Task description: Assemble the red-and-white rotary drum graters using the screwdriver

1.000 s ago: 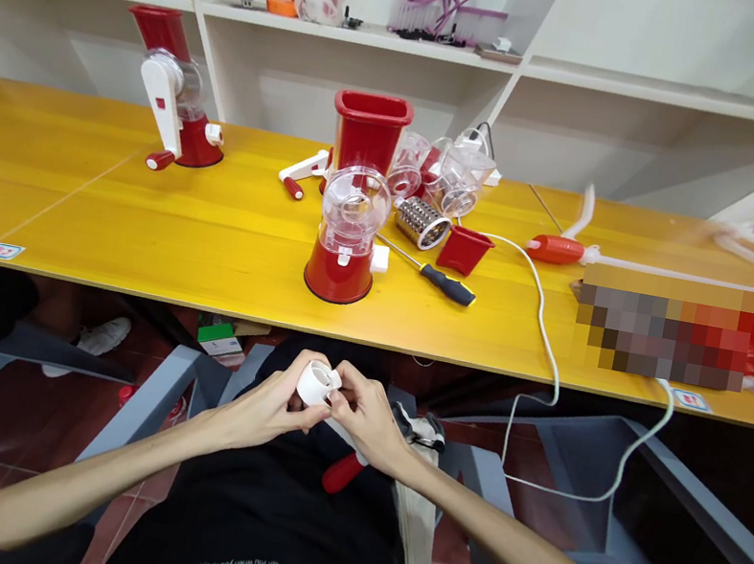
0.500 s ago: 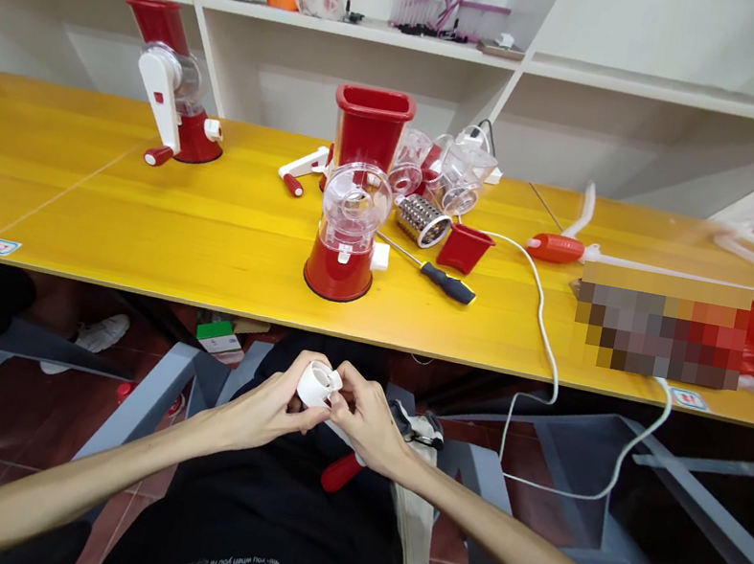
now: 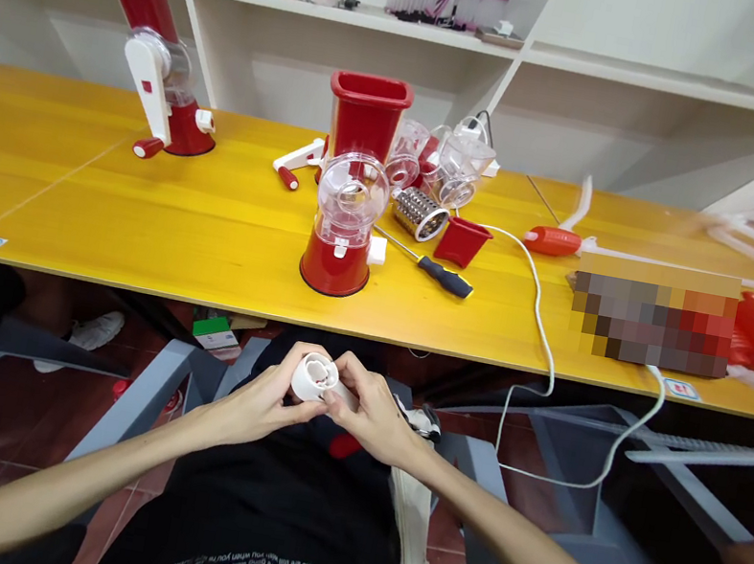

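Just in front of the table edge, over my lap, both hands hold a white crank handle [image 3: 314,378] with a round, hollow hub. The hub's open end faces up towards me. My left hand [image 3: 276,397] is closed around its left side, thumb along the near edge. My right hand [image 3: 369,412] grips the arm of the crank beside the hub. Below that hand shows part of the red knob [image 3: 343,445], the rest hidden. Beyond the hands stands a red rotary grater [image 3: 350,190] with a clear drum housing and no crank on it.
A second rotary grater [image 3: 171,81] with its crank stands at the left. Right of the near grater lie a screwdriver [image 3: 446,277], a metal grating drum [image 3: 419,215], a red hopper piece [image 3: 461,241] and clear housings [image 3: 462,166]. A white cable [image 3: 537,315] hangs over the table edge.
The crank handle has turned in my hands: its hub opening now shows more fully, and the red knob has swung up under my right hand. The camera view has shifted slightly.
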Motion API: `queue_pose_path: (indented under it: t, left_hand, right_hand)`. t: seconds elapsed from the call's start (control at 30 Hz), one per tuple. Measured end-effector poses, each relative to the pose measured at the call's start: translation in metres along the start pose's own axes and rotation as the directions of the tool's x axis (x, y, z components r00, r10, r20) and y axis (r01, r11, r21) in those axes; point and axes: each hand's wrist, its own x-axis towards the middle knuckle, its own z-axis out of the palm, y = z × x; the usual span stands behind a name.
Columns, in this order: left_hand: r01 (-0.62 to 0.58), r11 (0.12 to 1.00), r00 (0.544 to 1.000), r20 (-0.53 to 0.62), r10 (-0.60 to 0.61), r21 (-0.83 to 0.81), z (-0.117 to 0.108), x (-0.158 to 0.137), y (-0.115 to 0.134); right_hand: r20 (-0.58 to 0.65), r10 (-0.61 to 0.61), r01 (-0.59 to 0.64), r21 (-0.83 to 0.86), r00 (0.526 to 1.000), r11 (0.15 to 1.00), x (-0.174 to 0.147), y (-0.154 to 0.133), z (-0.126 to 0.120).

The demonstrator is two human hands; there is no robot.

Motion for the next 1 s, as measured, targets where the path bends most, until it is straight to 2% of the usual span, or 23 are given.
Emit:
queue_pose_path:
  t: [0.1,0.17,0.2,0.27,0.3,0.37,0.43,0.53,0.73,0.87,1.0]
  left_hand:
    - [0.025,0.995,1.000,0.006,-0.024,-0.098,-0.003,-0.002,-0.002]
    - [0.041,0.982,0.999,0.024,-0.037,-0.187,-0.007,-0.003,-0.002]
    - [0.039,0.976,0.999,0.025,-0.035,-0.215,-0.009,-0.003,-0.002]
    - [0.017,0.975,1.000,-0.001,-0.018,-0.222,-0.013,-0.002,-0.001]
    - [0.001,0.979,1.000,-0.029,-0.007,-0.206,-0.015,-0.002,-0.001]
    - [-0.025,0.989,0.996,-0.087,0.012,-0.147,-0.016,-0.001,-0.001]
    - [-0.021,0.996,0.993,-0.122,0.011,-0.087,-0.015,0.001,-0.002]
    - [0.022,0.997,0.986,-0.163,-0.032,-0.068,-0.011,0.002,-0.002]
    - [0.000,1.000,0.979,-0.203,-0.003,-0.018,-0.006,0.002,-0.003]
    - [-0.012,0.999,0.975,-0.223,0.020,0.037,-0.005,0.000,-0.003]
    - [0.009,0.999,0.973,-0.230,0.000,0.039,-0.003,0.000,-0.004]
  right_hand:
    - [0.091,-0.006,-0.009,0.163,0.996,0.987,0.001,0.001,-0.006]
    - [0.239,0.035,-0.123,0.365,0.970,0.923,0.002,0.003,-0.009]
    - [0.329,0.051,-0.202,0.443,0.943,0.873,0.003,0.004,-0.011]
    - [0.448,0.061,-0.310,0.508,0.892,0.803,0.004,0.006,-0.012]
    - [0.453,0.066,-0.317,0.506,0.889,0.802,0.004,0.006,-0.011]
    - [0.370,0.079,-0.252,0.448,0.926,0.858,0.003,0.004,-0.008]
    - [0.232,0.069,-0.143,0.320,0.970,0.936,0.001,0.000,-0.005]
    - [0.123,0.028,-0.045,0.145,0.992,0.988,-0.002,-0.002,0.000]
    - [0.207,0.011,-0.021,0.045,0.978,0.999,0.001,0.001,-0.002]
    - [0.158,-0.042,0.049,-0.039,0.987,0.998,0.001,0.001,-0.003]
    - [0.109,-0.021,0.019,0.020,0.994,1.000,-0.001,0.001,0.002]
